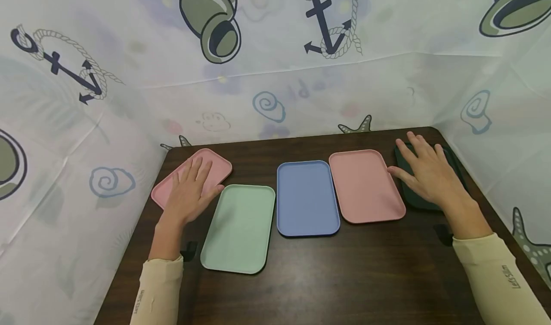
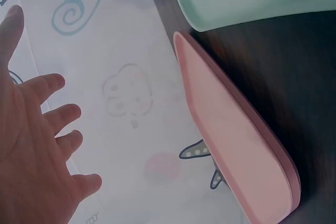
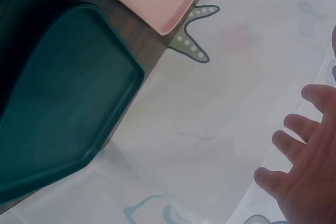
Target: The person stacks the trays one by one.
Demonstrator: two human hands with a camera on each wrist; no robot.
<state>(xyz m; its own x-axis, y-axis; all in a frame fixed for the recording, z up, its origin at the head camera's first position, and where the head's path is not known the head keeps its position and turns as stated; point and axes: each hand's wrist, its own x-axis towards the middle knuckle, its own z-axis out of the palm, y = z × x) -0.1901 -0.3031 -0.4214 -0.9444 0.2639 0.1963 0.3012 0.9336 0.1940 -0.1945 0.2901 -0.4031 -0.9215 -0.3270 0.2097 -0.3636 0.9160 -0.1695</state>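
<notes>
My left hand hovers with spread fingers over a pink tray at the table's far left. The left wrist view shows that hand apart from the pink tray, holding nothing. Over a dark green tray at the far right is my right hand, its fingers spread as well. In the right wrist view the hand stays apart from the dark green tray. Between the hands lie a light green tray, a blue tray and a second pink tray.
All the trays lie on a dark brown wooden table. A white printed cloth with anchors and shells rises behind the table and along both sides. Small black objects show by each wrist, one on the left, one on the right.
</notes>
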